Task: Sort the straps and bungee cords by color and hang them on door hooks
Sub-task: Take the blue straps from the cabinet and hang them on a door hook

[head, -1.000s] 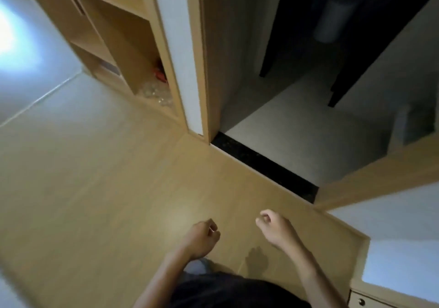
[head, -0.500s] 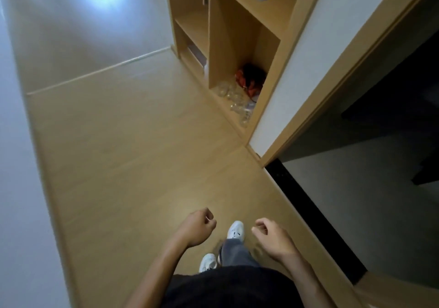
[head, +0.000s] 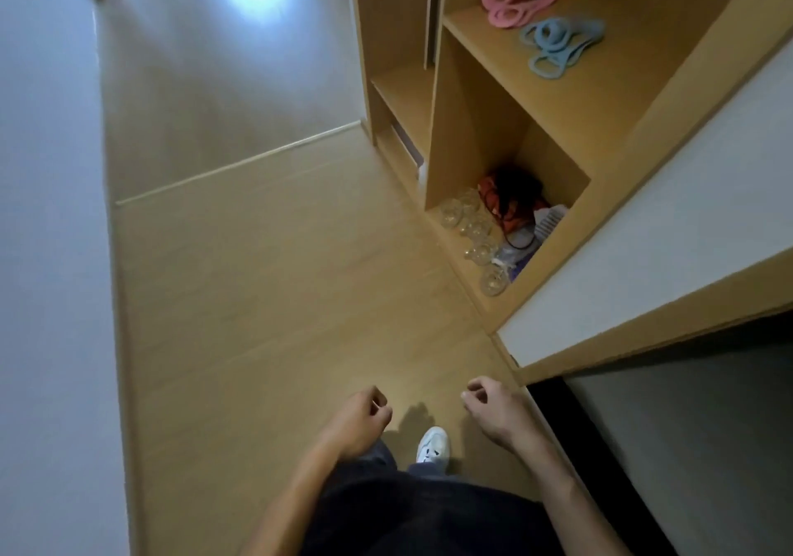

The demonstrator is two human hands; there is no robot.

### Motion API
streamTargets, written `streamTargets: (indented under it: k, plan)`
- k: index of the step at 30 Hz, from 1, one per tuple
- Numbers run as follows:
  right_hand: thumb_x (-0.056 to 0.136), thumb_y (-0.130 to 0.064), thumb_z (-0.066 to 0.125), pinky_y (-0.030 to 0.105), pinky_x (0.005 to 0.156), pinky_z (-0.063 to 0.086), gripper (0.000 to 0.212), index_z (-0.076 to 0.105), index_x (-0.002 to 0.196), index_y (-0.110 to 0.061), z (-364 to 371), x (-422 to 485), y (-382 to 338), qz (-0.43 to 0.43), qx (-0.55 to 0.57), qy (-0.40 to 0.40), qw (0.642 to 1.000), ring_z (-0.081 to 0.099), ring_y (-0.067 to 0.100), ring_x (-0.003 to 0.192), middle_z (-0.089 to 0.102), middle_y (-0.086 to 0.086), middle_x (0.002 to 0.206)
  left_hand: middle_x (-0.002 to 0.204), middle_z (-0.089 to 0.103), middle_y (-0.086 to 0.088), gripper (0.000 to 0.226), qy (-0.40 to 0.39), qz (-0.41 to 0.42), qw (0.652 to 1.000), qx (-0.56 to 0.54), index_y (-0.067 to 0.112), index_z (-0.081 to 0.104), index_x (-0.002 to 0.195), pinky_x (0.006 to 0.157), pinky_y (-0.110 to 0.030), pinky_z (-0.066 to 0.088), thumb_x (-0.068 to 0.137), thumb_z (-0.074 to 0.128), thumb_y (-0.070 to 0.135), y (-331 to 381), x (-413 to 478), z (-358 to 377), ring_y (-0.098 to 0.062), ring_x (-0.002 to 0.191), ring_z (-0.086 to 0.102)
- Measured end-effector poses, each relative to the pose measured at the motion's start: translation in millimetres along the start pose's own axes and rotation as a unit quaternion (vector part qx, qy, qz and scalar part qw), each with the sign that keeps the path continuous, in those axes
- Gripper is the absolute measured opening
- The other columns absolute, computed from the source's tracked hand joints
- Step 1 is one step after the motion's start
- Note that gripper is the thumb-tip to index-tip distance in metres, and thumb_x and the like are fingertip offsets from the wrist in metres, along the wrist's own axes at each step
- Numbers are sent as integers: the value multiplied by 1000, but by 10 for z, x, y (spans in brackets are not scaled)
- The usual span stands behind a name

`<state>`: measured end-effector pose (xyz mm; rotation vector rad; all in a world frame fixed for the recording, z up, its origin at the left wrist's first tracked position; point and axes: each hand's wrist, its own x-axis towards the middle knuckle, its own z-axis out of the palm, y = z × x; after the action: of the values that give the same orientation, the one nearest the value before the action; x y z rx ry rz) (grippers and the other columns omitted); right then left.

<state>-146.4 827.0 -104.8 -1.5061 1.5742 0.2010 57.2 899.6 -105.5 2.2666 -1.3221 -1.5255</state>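
Both hands hang low in front of the person, above the wooden floor [head: 266, 281]. The left hand [head: 362, 420] has its fingers loosely curled toward the palm and holds nothing. The right hand [head: 493, 409] is much the same, thumb and fingertips drawn near each other, empty. A white shoe [head: 433, 444] shows between them.

The straps lie on the upper shelf [head: 600, 96] of the open wooden cabinet [head: 669, 96]. The pink bundle [head: 517, 0] is near the upright divider at the shelf's left end, and the light blue bundle [head: 560, 45] lies just beside it, further along the board. In the bottom compartment, clear glasses [head: 472, 229] stand in a row along the front edge, with a red-and-black tangle [head: 510, 199] behind them
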Motion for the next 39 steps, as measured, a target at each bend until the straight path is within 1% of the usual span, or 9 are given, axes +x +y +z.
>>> streamTargets:
  k: [8,15,19,21,24,28,31,36,39]
  plan:
    - [93,-33,51,29,91,45,33,58,120,-15,-546,1060,-916,-28,-24,-7,999,57,18,110,63,4,122,70,53,10,15,-1,-9,999,-46,24,48,78,65,-24,39,92,49,22,254,931,-815,-7,65,47]
    - [94,-34,50,25,85,46,33,57,121,-18,-815,1819,-1533,38,14,7,999,57,14,103,63,2,119,82,59,2,11,-32,29,999,10,19,50,85,66,-27,37,93,48,26,750,2120,-1931,-16,76,51]
    - [94,-32,50,23,82,43,33,56,122,-16,-1050,2141,-1905,62,57,22,996,56,12,100,63,-1,118,99,67,-6,14,-26,68,995,66,16,57,96,72,-25,42,94,47,26,1196,2716,-2565,-18,82,55]
    - [94,-32,51,23,83,43,33,57,121,-16,-1199,2285,-2031,75,76,31,994,57,13,102,64,-1,117,94,66,-5,12,-23,81,993,81,17,56,94,69,-23,40,94,48,26,1419,2952,-2773,-18,81,55]
    - [93,-31,52,20,81,41,32,58,120,-14,-1463,2527,-2143,81,101,60,990,58,14,103,65,0,116,84,61,0,8,-28,107,988,106,19,53,88,66,-21,36,92,49,25,1725,3270,-2926,-18,79,55]
    - [92,-30,53,21,82,43,31,60,118,-14,-1918,2899,-2256,76,138,94,983,59,13,102,66,1,113,107,66,-6,21,-76,134,971,181,14,60,104,71,-21,38,94,49,29,2108,3634,-2981,-22,96,60]
    - [92,-30,53,24,85,47,29,60,116,-15,-2329,3214,-2317,52,165,119,978,59,12,99,66,1,112,113,66,-7,26,-92,136,966,197,14,60,110,82,-24,44,94,47,30,2490,3905,-3033,-23,104,61]
    - [93,-27,55,11,64,42,25,61,114,-14,-3143,3566,-2446,8,217,187,958,58,9,87,63,-3,99,114,64,-4,26,-87,167,957,220,18,59,114,89,-28,46,94,46,30,3312,4286,-3239,-24,106,60]
    - [92,-29,56,21,70,51,22,62,110,-18,-3594,3649,-2447,2,259,219,941,64,11,86,67,-3,98,111,64,-5,22,-78,211,951,210,15,60,108,90,-29,47,93,47,27,3828,4466,-3347,-21,104,60]
